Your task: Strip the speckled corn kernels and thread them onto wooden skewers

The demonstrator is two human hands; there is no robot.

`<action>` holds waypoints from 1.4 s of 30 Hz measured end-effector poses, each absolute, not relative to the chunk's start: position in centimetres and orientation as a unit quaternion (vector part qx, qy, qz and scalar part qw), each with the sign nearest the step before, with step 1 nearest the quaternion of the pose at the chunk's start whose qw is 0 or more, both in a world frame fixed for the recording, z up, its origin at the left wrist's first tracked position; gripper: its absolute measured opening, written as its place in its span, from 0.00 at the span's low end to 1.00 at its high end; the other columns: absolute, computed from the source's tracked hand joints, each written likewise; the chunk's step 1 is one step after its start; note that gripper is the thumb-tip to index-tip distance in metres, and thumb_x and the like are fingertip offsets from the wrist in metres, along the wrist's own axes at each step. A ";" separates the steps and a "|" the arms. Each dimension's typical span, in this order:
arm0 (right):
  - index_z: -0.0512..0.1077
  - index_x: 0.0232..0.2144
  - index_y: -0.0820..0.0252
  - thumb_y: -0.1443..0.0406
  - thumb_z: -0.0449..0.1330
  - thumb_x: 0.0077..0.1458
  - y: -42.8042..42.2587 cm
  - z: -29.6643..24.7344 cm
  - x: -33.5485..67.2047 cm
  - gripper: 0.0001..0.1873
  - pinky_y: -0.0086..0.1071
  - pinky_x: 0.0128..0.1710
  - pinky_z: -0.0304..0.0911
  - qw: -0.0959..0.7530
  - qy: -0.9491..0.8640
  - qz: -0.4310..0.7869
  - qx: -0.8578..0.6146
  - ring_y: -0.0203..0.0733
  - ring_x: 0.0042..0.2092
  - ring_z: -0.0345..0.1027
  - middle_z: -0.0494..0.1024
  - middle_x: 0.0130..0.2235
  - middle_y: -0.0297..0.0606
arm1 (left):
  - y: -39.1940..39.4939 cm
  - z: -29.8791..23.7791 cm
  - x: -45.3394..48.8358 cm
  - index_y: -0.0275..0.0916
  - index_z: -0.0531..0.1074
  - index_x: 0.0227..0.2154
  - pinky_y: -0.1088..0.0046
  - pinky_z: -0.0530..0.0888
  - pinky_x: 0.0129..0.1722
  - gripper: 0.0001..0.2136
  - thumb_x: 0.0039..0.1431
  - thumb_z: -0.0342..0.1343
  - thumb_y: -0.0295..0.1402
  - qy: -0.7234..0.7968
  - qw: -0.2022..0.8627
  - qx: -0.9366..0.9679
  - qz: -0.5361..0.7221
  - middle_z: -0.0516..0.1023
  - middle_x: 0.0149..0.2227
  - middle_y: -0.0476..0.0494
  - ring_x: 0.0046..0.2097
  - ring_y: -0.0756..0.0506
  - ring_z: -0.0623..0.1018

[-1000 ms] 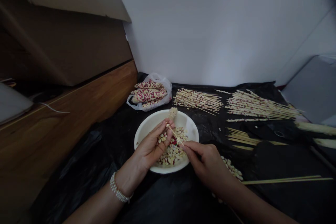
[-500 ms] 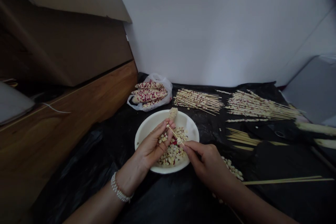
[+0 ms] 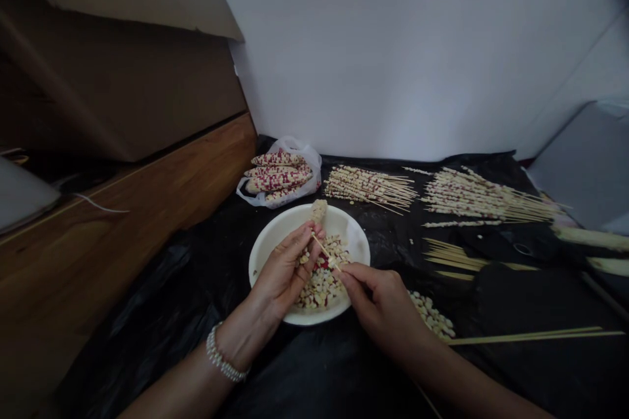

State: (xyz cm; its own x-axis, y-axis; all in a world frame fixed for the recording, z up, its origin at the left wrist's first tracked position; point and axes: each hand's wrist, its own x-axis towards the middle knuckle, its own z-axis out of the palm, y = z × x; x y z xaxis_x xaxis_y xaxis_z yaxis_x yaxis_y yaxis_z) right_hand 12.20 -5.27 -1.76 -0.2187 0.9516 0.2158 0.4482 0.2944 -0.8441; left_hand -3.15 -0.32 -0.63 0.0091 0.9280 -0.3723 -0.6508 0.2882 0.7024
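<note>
My right hand (image 3: 382, 298) pinches a thin bamboo skewer (image 3: 321, 244), which slants up and left over the bowl. Pale corn kernels are threaded on it close to my right fingertips. At its far tip, the thumb and forefinger of my left hand (image 3: 280, 272) are closed on what looks like a corn kernel; more kernels seem to sit in the curled fingers. Beneath both hands stands a white bowl (image 3: 259, 242) with loose kernels (image 3: 314, 296) in cream and dark red. A mostly stripped corn cob (image 3: 318, 211) leans at its far rim.
Behind the bowl, a plastic bag (image 3: 313, 167) holds speckled corn cobs (image 3: 278, 178). Kernel-threaded skewers lie in two bundles, one in the middle (image 3: 366, 186) and one at right (image 3: 464, 195). Bare skewers (image 3: 449, 254) and a kernel pile (image 3: 432, 315) rest on black plastic sheeting (image 3: 196, 301).
The view has shifted slightly. My right hand and the skewer have moved a little left, closer to my left fingertips.
</note>
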 end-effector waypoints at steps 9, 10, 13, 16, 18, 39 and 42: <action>0.72 0.25 0.58 0.61 0.47 0.59 -5.3 -1.6 12.9 0.17 0.28 0.28 0.57 0.379 -0.724 0.310 -0.485 0.35 0.26 0.62 0.71 0.22 0.34 | -0.2 -0.1 -3.5 0.33 0.75 0.41 0.79 0.77 0.34 0.10 0.57 0.57 0.27 0.388 0.767 0.144 0.490 0.79 0.41 0.38 0.39 0.48 0.79; 0.72 0.25 0.58 0.61 0.48 0.59 -5.2 -1.7 12.9 0.17 0.28 0.28 0.57 0.378 -0.725 0.309 -0.485 0.34 0.26 0.61 0.71 0.22 0.34 | -0.2 0.0 -3.5 0.34 0.75 0.42 0.79 0.78 0.34 0.10 0.57 0.57 0.27 0.389 0.772 0.141 0.482 0.79 0.41 0.38 0.40 0.48 0.79; 0.71 0.24 0.58 0.62 0.48 0.58 -5.1 -1.9 13.0 0.16 0.28 0.27 0.56 0.380 -0.724 0.311 -0.484 0.34 0.26 0.61 0.71 0.21 0.33 | -0.1 -0.1 -3.4 0.33 0.75 0.42 0.77 0.77 0.38 0.10 0.57 0.57 0.26 0.395 0.766 0.140 0.488 0.79 0.42 0.38 0.44 0.46 0.78; 0.70 0.24 0.59 0.63 0.48 0.59 -5.1 -1.9 12.8 0.16 0.27 0.28 0.56 0.383 -0.717 0.321 -0.485 0.34 0.26 0.62 0.71 0.22 0.33 | -0.1 -0.3 -3.4 0.33 0.74 0.41 0.76 0.77 0.40 0.09 0.57 0.56 0.24 0.399 0.756 0.135 0.501 0.79 0.44 0.38 0.46 0.45 0.78; 0.70 0.24 0.59 0.62 0.48 0.59 -5.1 -1.9 12.6 0.16 0.27 0.28 0.55 0.385 -0.712 0.328 -0.486 0.33 0.26 0.62 0.71 0.23 0.32 | 0.0 -0.4 -3.3 0.33 0.74 0.41 0.76 0.77 0.40 0.09 0.57 0.56 0.24 0.402 0.754 0.129 0.504 0.79 0.44 0.38 0.46 0.45 0.78; 0.68 0.23 0.59 0.62 0.49 0.59 -4.6 -1.9 12.6 0.15 0.27 0.27 0.52 0.388 -0.704 0.332 -0.494 0.32 0.26 0.58 0.68 0.22 0.30 | -0.2 -0.4 -2.7 0.30 0.74 0.41 0.77 0.78 0.37 0.09 0.60 0.53 0.27 0.426 0.743 0.151 0.494 0.79 0.39 0.36 0.43 0.46 0.79; 0.70 0.24 0.59 0.61 0.48 0.59 -4.5 -2.0 12.9 0.16 0.27 0.29 0.54 0.387 -0.705 0.327 -0.497 0.33 0.27 0.61 0.71 0.24 0.32 | -0.3 -0.5 -2.8 0.30 0.75 0.40 0.77 0.77 0.39 0.09 0.59 0.54 0.27 0.418 0.748 0.161 0.490 0.79 0.39 0.37 0.42 0.47 0.79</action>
